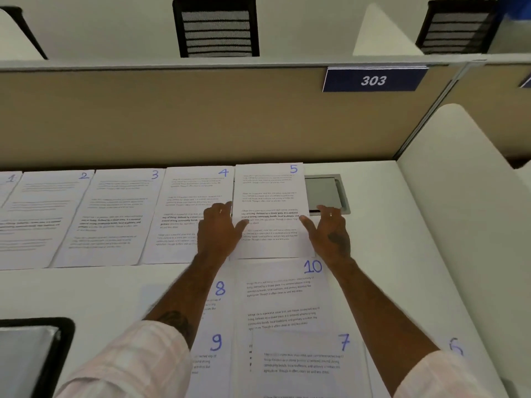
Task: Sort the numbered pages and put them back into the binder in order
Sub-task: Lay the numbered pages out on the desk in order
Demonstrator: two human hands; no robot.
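Observation:
White printed pages with blue handwritten numbers lie on the white desk (402,225). Page 1 (8,185), page 2 (48,216), page 3 (115,214), page 4 (184,202) and page 5 (270,196) form a row along the back. My left hand (219,226) lies at page 5's left edge and my right hand (330,228) at its right edge. Both have straight fingers, with the thumbs resting on the sheet. Nearer me lie page 10 (284,294), page 8 (214,300), page 9 (211,354), page 7 (304,363) and page 6 (457,347), partly overlapping.
A black-edged object with a grey surface (37,354), possibly the binder, sits at the near left. A metal cable hatch (327,193) is set into the desk right of page 5. A beige partition with a "303" sign (373,80) stands behind; a white divider (474,196) bounds the right.

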